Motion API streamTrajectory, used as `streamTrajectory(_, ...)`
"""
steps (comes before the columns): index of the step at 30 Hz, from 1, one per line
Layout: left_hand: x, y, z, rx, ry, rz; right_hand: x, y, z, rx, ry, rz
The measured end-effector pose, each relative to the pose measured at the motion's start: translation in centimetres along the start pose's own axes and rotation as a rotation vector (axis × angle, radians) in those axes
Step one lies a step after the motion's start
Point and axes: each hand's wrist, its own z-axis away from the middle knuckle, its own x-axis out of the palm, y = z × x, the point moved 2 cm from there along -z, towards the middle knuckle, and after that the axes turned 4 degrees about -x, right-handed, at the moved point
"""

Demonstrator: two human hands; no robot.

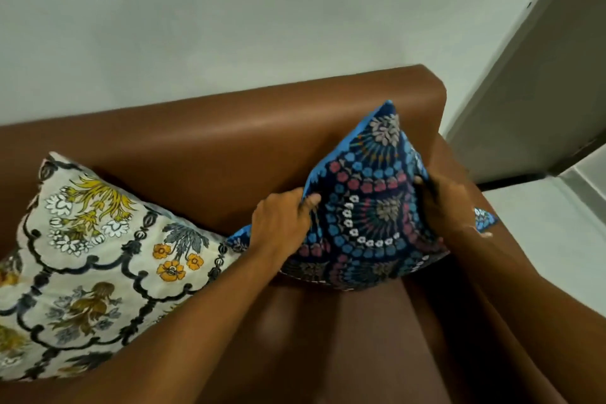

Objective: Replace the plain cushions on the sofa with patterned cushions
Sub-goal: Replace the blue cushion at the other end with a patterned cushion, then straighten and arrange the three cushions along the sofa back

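Both my bare forearms run up from the 6 o'clock edge, left one crossing the seat of the brown smooth-leather sofa point(328, 331) toward centre, right one coming in from 4 o'clock.

Left hand point(282, 223) is just right of centre-left, fingers curled shut over the left edge of the dark navy square cushion with blue, red and white floral ring pattern point(364, 216), thumb pressed on its front face. Right hand point(446, 203) at 3 o'clock is clamped on the same cushion's right edge, fabric bunched under the fingers. Hands are apart, one per side, cushion between them.

That navy cushion stands on a corner-ish tilt at the sofa's right end, top corner pointing to 12–1 o'clock, back side against the backrest, lower edge down on the seat. A bright blue backing shows along its upper left edge. One corner pokes out past my right wrist over the armrest at 3 o'clock.

At 8–9 o'clock: cream square cushion with yellow and orange flowers and a dark scalloped trellis print point(95, 266), leaning back on the backrest, its right corner touching the navy cushion's lower left corner.

Further out: pale grey-white wall point(229, 16) from 10 to 1 o'clock; grey-brown door panel point(537, 82) at 2 o'clock; light floor point(554, 239) beside the armrest at 3 o'clock.
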Motion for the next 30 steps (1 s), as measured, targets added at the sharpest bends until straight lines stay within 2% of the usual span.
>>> streamTrajectory(6,2.1,-0.9,-1.5,-0.021,0.018,-0.076,4.1,1.4,-2.1,-0.035,0.003,0.138)
streamTrajectory(8,2.0,-1.1,-1.5,-0.037,-0.022,-0.088,3.8,1.6,-1.9,0.026,-0.027,0.172)
streamTrajectory(10,1.1,-1.3,-1.4,-0.037,-0.060,-0.089,2.7,1.3,-2.0,0.174,-0.012,0.129)
streamTrajectory(12,-0.5,-1.5,-1.0,-0.013,-0.068,-0.085,1.3,0.3,-1.4,0.294,0.113,0.005)
streamTrajectory(14,-2.8,-2.2,-0.1,0.049,-0.021,-0.075,-0.1,-2.1,-0.1,0.341,0.311,-0.155)
streamTrajectory(17,-8.5,-4.9,1.1,0.157,0.135,-0.109,-1.3,-8.9,1.6,0.279,0.545,-0.392)
streamTrajectory(19,-13.3,-7.8,2.0,0.184,0.248,-0.168,-1.4,-15.0,2.2,0.170,0.567,-0.471)
streamTrajectory(22,-21.7,-13.5,3.8,0.166,0.377,-0.236,0.1,-25.7,3.3,0.016,0.474,-0.563)
streamTrajectory(25,-31.2,-22.0,7.0,0.064,0.462,-0.266,4.3,-38.8,5.4,-0.121,0.296,-0.642)
streamTrajectory(30,-42.3,-39.5,15.0,-0.231,0.443,-0.291,15.7,-57.4,10.7,-0.364,-0.118,-0.634)
